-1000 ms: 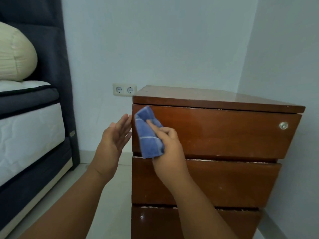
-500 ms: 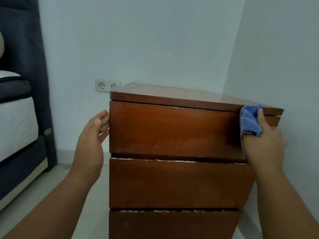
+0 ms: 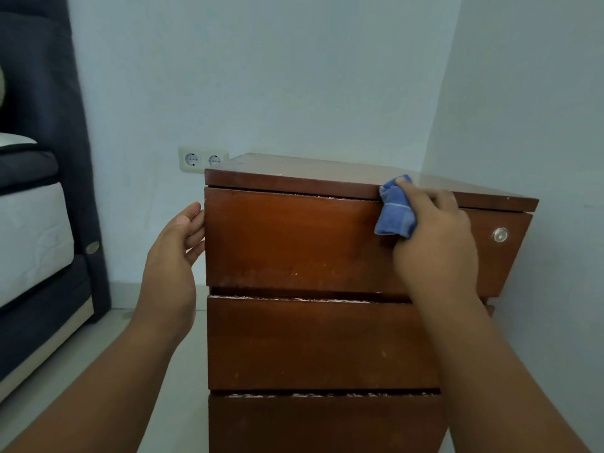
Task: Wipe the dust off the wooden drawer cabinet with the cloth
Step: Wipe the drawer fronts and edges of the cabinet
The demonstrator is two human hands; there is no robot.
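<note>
The brown wooden drawer cabinet [image 3: 294,243] stands in the room's corner with three stacked drawer fronts. My right hand [image 3: 434,237] grips a bunched blue cloth [image 3: 394,210] and presses it against the top drawer front and the front lip of the cabinet top, right of centre. My left hand [image 3: 176,250] rests with relaxed fingers against the cabinet's left side edge at top-drawer height. A small round lock [image 3: 500,234] sits at the right end of the top drawer. Pale dust lines the gaps between the drawers.
A bed with a white mattress [image 3: 29,237] and dark frame stands to the left. A double wall socket [image 3: 202,159] is behind the cabinet's left corner. The right wall runs close beside the cabinet. Pale floor [image 3: 108,348] lies between bed and cabinet.
My right hand slid the cloth across the top drawer from its left end to the right edge, then back leftward toward the middle. The lock is uncovered again. My left hand stayed on the left side.
</note>
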